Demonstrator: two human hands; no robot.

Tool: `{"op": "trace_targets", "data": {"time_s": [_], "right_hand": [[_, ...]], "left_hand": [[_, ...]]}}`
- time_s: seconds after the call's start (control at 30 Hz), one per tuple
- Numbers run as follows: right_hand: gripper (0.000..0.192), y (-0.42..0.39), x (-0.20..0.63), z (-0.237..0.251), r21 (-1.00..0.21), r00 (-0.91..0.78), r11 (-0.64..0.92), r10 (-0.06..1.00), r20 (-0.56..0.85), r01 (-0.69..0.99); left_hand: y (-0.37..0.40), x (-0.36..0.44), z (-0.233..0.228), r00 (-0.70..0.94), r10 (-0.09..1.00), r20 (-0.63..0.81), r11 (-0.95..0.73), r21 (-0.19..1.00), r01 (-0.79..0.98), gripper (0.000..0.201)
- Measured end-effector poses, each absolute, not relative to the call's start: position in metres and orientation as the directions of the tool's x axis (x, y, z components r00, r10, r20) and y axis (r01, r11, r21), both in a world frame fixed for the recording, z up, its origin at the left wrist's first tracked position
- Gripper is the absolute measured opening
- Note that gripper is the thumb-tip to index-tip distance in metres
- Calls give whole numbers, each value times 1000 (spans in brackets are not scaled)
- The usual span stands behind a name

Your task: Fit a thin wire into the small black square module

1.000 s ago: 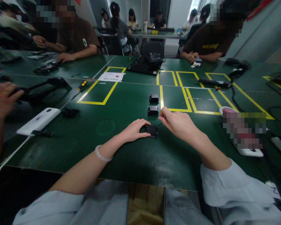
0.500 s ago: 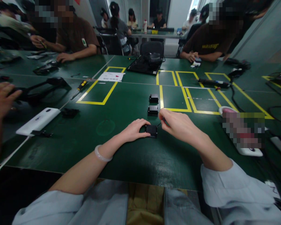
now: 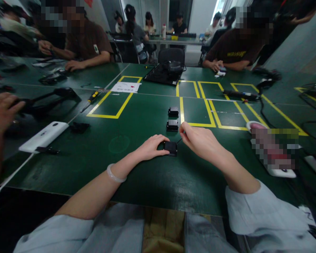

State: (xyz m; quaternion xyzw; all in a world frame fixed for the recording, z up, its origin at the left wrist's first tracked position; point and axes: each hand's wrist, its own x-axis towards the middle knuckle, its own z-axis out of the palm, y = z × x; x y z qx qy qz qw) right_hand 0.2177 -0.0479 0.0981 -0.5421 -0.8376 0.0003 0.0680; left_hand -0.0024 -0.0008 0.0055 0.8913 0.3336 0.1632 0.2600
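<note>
On the green table, my left hand (image 3: 153,147) grips a small black box-shaped part (image 3: 170,147) between thumb and fingers, steadying it from its left side. The fingers of my right hand (image 3: 196,137) are pinched around a thin dark rod-like tool (image 3: 179,140). Its tip points at the right side of the part, and most of its length is hidden in the hand. Just beyond sit two similar black box-shaped parts, a nearer one (image 3: 172,125) and a farther one (image 3: 173,111).
Yellow tape outlines mark the table. To the left are a white power bank (image 3: 43,136), a yellow-black screwdriver (image 3: 93,96) and another person's hand (image 3: 5,110). A white-edged, partly blurred-out object (image 3: 281,172) lies right. Farther back are a black flat panel (image 3: 158,75) and co-workers.
The view has shifted very slightly. Both hands keep nearly the same pose on the part and the tool, with only a tiny movement of the right fingers.
</note>
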Motion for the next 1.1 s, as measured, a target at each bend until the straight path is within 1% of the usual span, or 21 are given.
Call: {"op": "trace_targets", "data": {"time_s": [0.13,0.3,0.47,0.63,0.7,0.93,1.0,1.1], "right_hand": [[19,-49,219,98,-110,-427,444,892,150,889],[20,-51,218,100,-128,-425,444,892,152,887],[26,-48,218,99,-60,-381,387,920,93,920],[22,-47,220,97,-124,-414,425,904,102,897],[21,-47,221,98,-128,-417,428,903,105,895],[19,-49,219,100,-93,-431,443,894,127,892],[22,-48,218,100,-75,-422,433,897,132,898],[29,-48,218,101,-16,-406,410,908,99,912]], "left_hand": [[0,-3,5,727,678,112,-646,563,516,42],[-1,-2,6,724,681,108,-639,569,517,42],[-1,-2,7,723,682,107,-632,584,510,40],[0,-3,6,720,686,102,-626,588,513,41],[0,-3,6,722,684,105,-630,584,512,41],[0,-3,5,725,679,112,-639,576,510,40],[0,-3,5,722,683,109,-635,577,513,41],[-1,-3,6,719,687,101,-627,582,517,41]]}}
